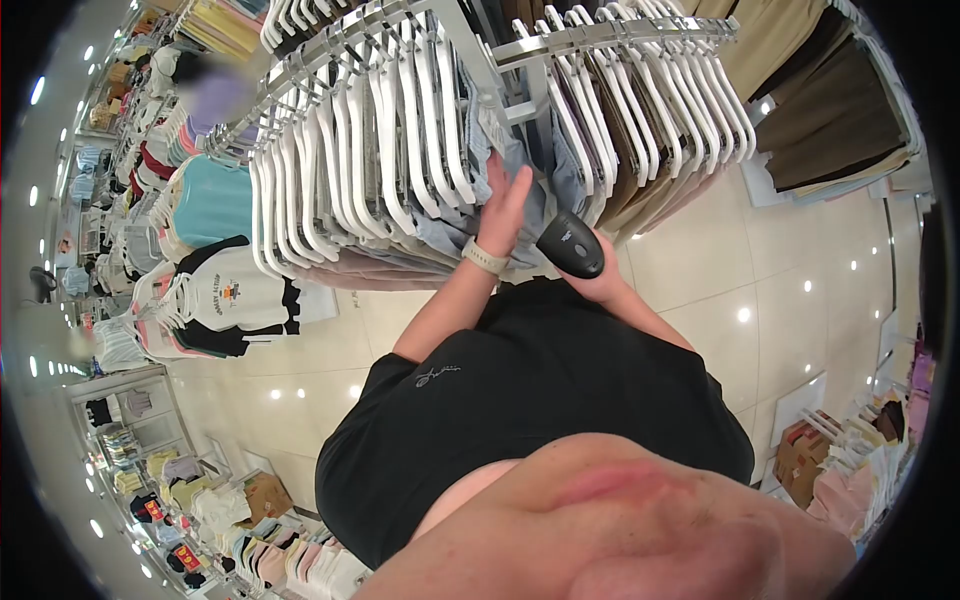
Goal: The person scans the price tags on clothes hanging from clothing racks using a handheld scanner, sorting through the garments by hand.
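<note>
My right hand [602, 274] is closed around a black handheld barcode scanner [583, 256], held in front of my body just below the clothes rack. My left hand [505, 212], with a pale watch band [485, 257] at the wrist, reaches up among the hanging garments. Its fingers are stretched out, and they lie against or very near a pair of light blue jeans [512, 150]. Whether they press on the cloth I cannot tell. White hangers [350, 150] crowd the rail to the left of that hand.
A metal rail [620, 38] to the right carries brown and dark trousers on white hangers. T-shirts [230, 288] hang at the left. Folded clothes and a cardboard box [266, 496] are at lower left. Another box [803, 460] stands at lower right. Tiled floor [730, 300] runs between the racks.
</note>
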Demonstrator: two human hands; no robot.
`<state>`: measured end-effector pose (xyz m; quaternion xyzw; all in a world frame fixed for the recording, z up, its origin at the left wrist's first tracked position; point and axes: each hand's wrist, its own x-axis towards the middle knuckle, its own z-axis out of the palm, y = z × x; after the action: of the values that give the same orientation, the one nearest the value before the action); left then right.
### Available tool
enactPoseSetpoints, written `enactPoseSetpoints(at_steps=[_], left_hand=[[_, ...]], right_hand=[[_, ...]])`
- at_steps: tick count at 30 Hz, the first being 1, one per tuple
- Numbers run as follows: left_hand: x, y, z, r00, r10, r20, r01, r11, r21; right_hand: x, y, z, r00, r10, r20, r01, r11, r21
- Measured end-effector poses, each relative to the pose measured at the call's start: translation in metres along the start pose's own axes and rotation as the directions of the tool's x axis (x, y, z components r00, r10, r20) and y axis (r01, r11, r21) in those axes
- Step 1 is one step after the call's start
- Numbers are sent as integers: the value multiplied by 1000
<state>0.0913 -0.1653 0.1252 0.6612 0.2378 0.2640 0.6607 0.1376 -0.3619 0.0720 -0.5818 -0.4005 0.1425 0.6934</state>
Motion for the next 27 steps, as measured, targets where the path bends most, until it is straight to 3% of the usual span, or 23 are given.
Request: enactPoseSetpoints(at_steps=[4,7,10,13,15,16,19,21,23,24,27], left_hand=[[27,4,5,991,-114,-63,102,979,-178],[37,9,7,975,-202,-96,163,935,-314],[25,14,0,988,-156,-18,148,964,-221],[9,28,-3,988,-156,-1,150,955,-255],[7,9,-18,994,105,-36,-103,993,59],[7,-3,-25,971,237,-24,-226,950,218],[-5,41,-19,966,-257,1,254,955,152],[-8,61,-17,975,-219,-34,222,963,155],[-3,35,-21,983,-103,-152,134,968,211],[-2,33,-29,969,-247,12,238,943,232],[0,15,-30,972,-233,-20,232,952,197]], right_hand=[[-5,4,-3,985,155,78,-155,988,5],[14,-28,6,958,287,-18,-285,955,85],[53,-38,-3,806,519,283,-588,757,285],[98,-60,6,815,409,412,-570,695,439],[120,-57,12,806,412,425,-573,721,389],[131,-52,16,789,386,478,-577,734,358],[153,-44,26,759,414,502,-594,756,276],[160,-44,29,787,430,443,-563,795,227],[163,-45,31,806,473,356,-558,809,188],[164,-45,32,805,495,327,-570,797,197],[165,-37,34,826,457,329,-530,829,179]])
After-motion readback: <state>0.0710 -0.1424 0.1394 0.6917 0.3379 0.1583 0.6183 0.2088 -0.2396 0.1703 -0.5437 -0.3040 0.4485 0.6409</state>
